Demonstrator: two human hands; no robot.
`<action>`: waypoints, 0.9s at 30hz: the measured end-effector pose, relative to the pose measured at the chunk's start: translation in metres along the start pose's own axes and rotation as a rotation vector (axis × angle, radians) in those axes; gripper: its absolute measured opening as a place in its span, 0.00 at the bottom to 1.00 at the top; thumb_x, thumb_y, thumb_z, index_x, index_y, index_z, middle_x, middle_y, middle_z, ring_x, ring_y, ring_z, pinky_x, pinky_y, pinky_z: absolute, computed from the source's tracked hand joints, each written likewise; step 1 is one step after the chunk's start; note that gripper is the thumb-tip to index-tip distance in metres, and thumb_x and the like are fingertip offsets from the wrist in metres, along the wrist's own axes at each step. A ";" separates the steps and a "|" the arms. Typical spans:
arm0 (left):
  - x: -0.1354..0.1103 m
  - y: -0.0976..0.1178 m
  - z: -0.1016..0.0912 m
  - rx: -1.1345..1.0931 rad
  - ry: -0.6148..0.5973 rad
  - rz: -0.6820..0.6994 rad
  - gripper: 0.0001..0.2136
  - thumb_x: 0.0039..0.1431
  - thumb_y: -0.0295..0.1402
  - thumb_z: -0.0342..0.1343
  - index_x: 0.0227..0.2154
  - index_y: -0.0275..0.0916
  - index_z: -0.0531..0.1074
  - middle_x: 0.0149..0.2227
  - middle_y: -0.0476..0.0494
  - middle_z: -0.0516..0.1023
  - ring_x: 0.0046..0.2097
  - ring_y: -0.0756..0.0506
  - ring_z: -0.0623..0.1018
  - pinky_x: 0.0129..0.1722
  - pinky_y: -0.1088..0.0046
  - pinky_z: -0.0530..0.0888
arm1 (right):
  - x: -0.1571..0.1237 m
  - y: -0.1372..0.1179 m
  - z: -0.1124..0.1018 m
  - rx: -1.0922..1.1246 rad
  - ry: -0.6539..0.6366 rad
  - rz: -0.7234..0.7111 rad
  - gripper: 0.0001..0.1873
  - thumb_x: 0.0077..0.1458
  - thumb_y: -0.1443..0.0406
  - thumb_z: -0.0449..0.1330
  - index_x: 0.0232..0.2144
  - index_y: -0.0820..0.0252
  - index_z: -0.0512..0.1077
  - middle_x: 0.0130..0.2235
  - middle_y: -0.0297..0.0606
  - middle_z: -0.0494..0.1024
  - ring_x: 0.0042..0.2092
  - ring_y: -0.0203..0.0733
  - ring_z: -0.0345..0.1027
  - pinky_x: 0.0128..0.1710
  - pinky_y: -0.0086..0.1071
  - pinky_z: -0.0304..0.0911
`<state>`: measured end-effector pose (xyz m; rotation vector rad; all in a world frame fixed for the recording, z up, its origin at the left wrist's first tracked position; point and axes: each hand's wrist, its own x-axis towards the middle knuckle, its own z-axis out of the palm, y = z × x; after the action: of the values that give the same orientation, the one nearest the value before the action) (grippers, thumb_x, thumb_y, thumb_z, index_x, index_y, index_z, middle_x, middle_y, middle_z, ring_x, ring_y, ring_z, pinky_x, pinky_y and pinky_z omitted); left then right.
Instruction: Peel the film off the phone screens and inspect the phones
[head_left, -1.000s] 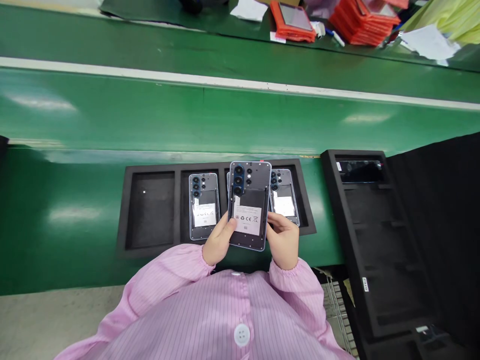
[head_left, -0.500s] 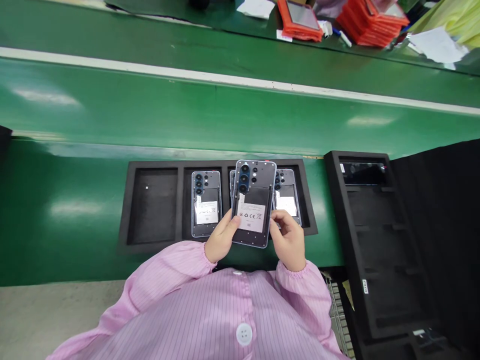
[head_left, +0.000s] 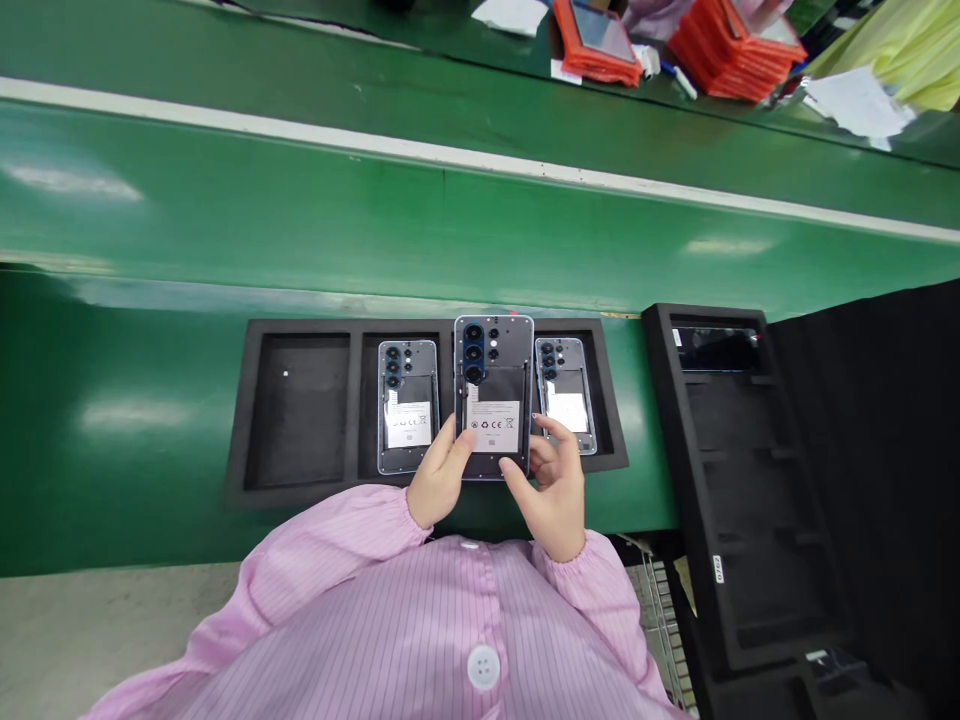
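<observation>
A phone [head_left: 491,385] is held up, its back cover off, showing camera lenses and a white battery label. My left hand [head_left: 437,475] grips its lower left side, thumb on the back. At the lower right side is my right hand [head_left: 553,485], its thumb over the bottom corner and its fingers bent along the right edge. Behind the phone lies a black foam tray [head_left: 240,440]. A similar phone [head_left: 407,410] rests in its middle compartment, and another phone [head_left: 568,395] in the right part. The held phone covers part of the tray.
To the right stands a second black foam tray [head_left: 697,500], with a dark glossy piece [head_left: 718,349] in its top slot. Stacked red-sleeved panels [head_left: 739,50] and papers [head_left: 859,100] lie on the far shelf. The green bench [head_left: 112,520] ends at a front edge near my body.
The held phone has moved slightly left and straightened upright. My right hand has shifted left, its thumb spreading from the right edge to the phone's bottom corner.
</observation>
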<state>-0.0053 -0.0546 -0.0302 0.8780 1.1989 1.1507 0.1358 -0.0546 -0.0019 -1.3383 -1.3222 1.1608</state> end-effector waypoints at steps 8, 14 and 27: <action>0.000 -0.003 -0.001 -0.030 -0.006 0.004 0.22 0.66 0.48 0.47 0.55 0.41 0.67 0.58 0.44 0.71 0.61 0.42 0.69 0.63 0.66 0.65 | 0.001 0.002 -0.004 -0.001 -0.033 -0.005 0.29 0.54 0.68 0.61 0.56 0.53 0.57 0.40 0.37 0.77 0.42 0.42 0.74 0.46 0.40 0.73; 0.001 -0.003 0.000 -0.050 0.014 0.003 0.21 0.66 0.47 0.47 0.57 0.42 0.66 0.59 0.44 0.70 0.62 0.42 0.67 0.64 0.64 0.62 | 0.000 0.004 -0.008 -0.180 0.103 -0.241 0.19 0.57 0.67 0.60 0.51 0.54 0.66 0.48 0.43 0.72 0.50 0.46 0.69 0.50 0.45 0.68; 0.002 -0.004 0.000 -0.073 -0.053 0.100 0.19 0.66 0.42 0.49 0.56 0.41 0.65 0.60 0.42 0.70 0.62 0.42 0.68 0.63 0.63 0.65 | 0.005 -0.002 0.001 -0.621 0.178 -0.494 0.04 0.57 0.68 0.61 0.33 0.56 0.76 0.41 0.41 0.71 0.44 0.45 0.66 0.45 0.44 0.63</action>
<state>-0.0046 -0.0531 -0.0344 0.9152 1.0731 1.2363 0.1340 -0.0495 -0.0007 -1.3724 -1.8241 0.2901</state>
